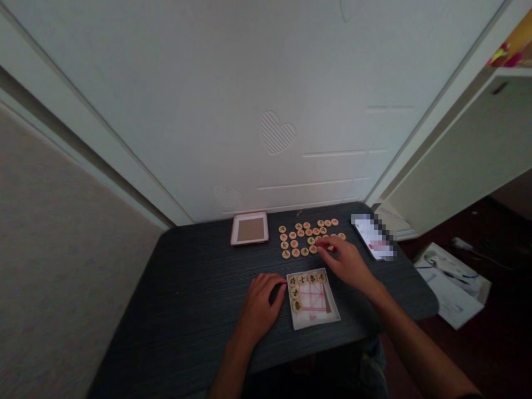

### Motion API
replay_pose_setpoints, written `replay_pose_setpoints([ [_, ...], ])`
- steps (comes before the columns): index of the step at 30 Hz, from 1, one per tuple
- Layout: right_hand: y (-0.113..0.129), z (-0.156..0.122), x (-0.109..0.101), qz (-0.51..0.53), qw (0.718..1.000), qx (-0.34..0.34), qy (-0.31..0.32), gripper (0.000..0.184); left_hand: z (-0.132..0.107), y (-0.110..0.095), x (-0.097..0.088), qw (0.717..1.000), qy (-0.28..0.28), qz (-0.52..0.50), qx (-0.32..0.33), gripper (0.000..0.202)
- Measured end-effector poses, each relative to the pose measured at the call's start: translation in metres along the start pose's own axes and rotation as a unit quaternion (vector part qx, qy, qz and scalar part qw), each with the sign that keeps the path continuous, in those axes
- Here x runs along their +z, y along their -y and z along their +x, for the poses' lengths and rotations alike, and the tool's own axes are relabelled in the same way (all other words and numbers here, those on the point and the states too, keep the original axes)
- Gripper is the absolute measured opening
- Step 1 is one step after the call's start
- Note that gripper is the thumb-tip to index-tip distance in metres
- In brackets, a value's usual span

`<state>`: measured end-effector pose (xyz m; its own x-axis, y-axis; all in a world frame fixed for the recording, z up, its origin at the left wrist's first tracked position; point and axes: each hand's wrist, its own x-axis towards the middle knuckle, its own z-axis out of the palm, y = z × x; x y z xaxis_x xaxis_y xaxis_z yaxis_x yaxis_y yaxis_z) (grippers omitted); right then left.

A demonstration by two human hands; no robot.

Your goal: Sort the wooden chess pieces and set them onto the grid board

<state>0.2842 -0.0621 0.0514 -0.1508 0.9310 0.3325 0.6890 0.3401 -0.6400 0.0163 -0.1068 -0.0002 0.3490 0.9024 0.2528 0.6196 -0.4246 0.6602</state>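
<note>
My left hand [262,303] rests on the table, fingers bent and thumb apart, its fingertips at the left edge of a shallow white box [333,320]. Inside the box, round Chinese chess pieces [296,305] with dark characters line the far and left sides, over a paper with pink lines. Above the loose pieces reaches my right hand [343,260], thumb and forefinger a little apart, nothing visible between them. Beneath and around its fingers lie several rows of wooden Chinese chess pieces [294,244], red and dark lettered; the hand hides some of them.
A box lid [249,229] with a brown inside lies at the back of the dark table [187,288]. A phone [374,237] lies at the right, its screen partly blurred out. Behind the table stands a white panel with hearts [277,133]. A white box [453,282] sits lower right.
</note>
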Motion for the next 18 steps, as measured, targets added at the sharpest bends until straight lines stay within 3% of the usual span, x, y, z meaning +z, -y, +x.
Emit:
replay_pose_setpoints([
  [7,0.012,0.022,0.028,-0.016,0.992,-0.089,0.093,0.023,0.0,-0.001,-0.001,1.0,-0.002,-0.006,0.004,0.017],
  [18,0.022,0.026,0.06,-0.081,0.961,-0.184,0.189,0.037,-0.003,-0.002,0.0,1.0,-0.03,-0.006,-0.005,0.016],
])
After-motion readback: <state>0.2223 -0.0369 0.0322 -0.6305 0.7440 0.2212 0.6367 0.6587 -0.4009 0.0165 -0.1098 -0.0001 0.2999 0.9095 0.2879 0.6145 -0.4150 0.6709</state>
